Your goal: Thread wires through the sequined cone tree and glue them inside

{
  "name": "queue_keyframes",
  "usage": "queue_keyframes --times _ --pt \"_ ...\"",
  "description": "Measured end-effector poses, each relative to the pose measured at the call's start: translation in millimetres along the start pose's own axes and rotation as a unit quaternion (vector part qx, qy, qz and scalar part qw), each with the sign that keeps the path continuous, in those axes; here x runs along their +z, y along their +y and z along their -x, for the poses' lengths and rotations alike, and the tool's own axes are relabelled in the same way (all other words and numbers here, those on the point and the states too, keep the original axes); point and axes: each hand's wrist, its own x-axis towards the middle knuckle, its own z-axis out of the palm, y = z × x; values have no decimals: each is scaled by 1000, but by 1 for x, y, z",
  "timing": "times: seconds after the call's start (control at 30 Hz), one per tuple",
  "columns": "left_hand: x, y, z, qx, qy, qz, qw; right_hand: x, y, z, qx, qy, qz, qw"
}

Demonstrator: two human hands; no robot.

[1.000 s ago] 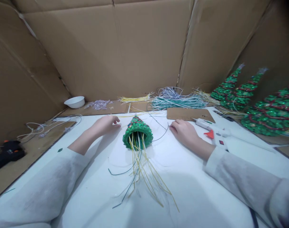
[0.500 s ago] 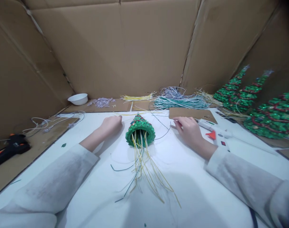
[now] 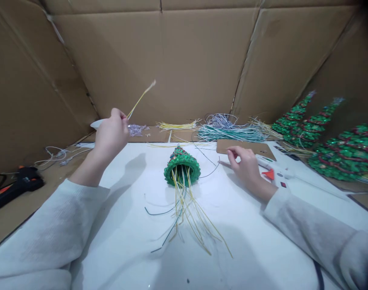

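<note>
My left hand (image 3: 111,131) is raised at the left and pinches a thin yellow-and-white light wire (image 3: 139,99). The wire's pale tip points up and to the right. A small green beaded Christmas tree (image 3: 181,161) lies on its side, its hollow base facing me. Yellow, white and green wires (image 3: 190,205) trail from that base over the white tabletop. Right of the tree, my right hand (image 3: 244,167) hovers low, fingers loosely curled and thumb apart, with nothing visible in it. Beside it lies a white glue gun (image 3: 276,171) with a red-orange trigger, partly hidden.
Bundled green-and-white wires (image 3: 232,133), yellow wires (image 3: 179,125) and clear purple beads (image 3: 137,129) lie along the back. Several finished trees (image 3: 344,157) stand at the right. A black glue gun (image 3: 21,183) is at the left. Cardboard walls (image 3: 199,60) enclose the table.
My left hand has risen up and left from beside the tree, with the light wire now visible in it. My right hand has barely moved. The view has shifted slightly.
</note>
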Motion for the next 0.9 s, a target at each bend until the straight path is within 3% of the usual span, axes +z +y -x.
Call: queue_keyframes --times 0.1,0.2,0.3,0.43,0.53,0.6,0.7,0.8,0.9 --pt "-11 26 20 87 9 47 995 -21 -17 -4 -64 74 -17 995" --pt "-15 58 52 174 -21 5 984 -45 -47 1 -282 117 16 952" --pt "-16 80 84 277 -74 52 957 -62 -77 10 -333 116 115 929" --pt "-18 91 105 371 -107 151 910 -63 -92 12 -297 40 149 942" --pt "-24 90 100 379 -131 203 893 -56 -84 7 -275 -21 113 954" --pt "-27 84 89 338 -110 202 912 -52 -77 4 -206 -60 96 972" --pt "-25 67 75 257 -82 118 956 -47 -68 -1 -52 -132 32 989" --pt "-12 48 73 248 -166 74 951 -40 -60 -7 76 -197 -105 972" --pt "6 38 81 242 -212 117 940 -26 -52 -15 183 -252 -251 917"
